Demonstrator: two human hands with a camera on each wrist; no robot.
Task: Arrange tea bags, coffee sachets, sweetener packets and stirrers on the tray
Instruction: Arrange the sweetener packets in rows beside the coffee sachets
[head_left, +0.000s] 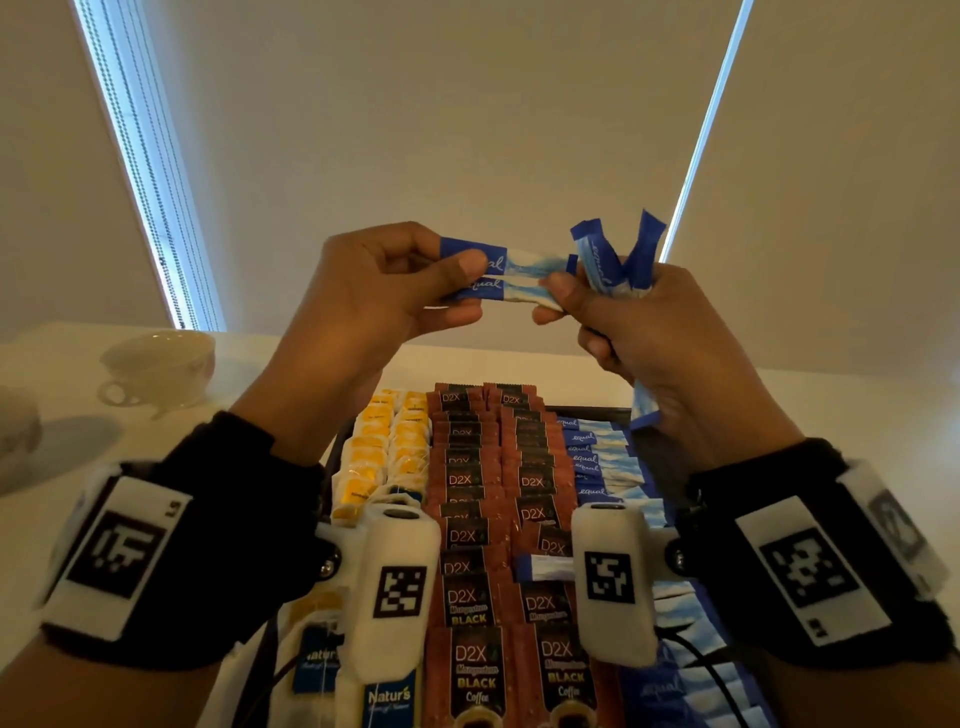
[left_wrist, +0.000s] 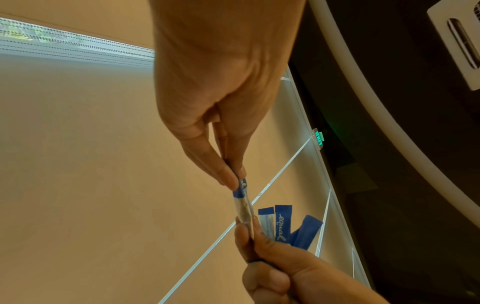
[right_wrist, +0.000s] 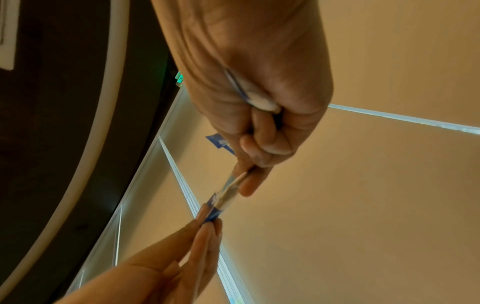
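Slim glossy blue-white sweetener packets (head_left: 511, 275) between both hands' fingers (head_left: 467, 265)

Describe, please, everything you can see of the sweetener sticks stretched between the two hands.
The two sweetener sticks are slim paper sachets, dark blue at the ends and pale blue-white in the middle, printed "equal" in script. They lie stacked and roughly level, raised above the tray. The left hand pinches their left end between thumb and fingers; the right hand pinches the other end while also clutching a bunch of similar sticks.
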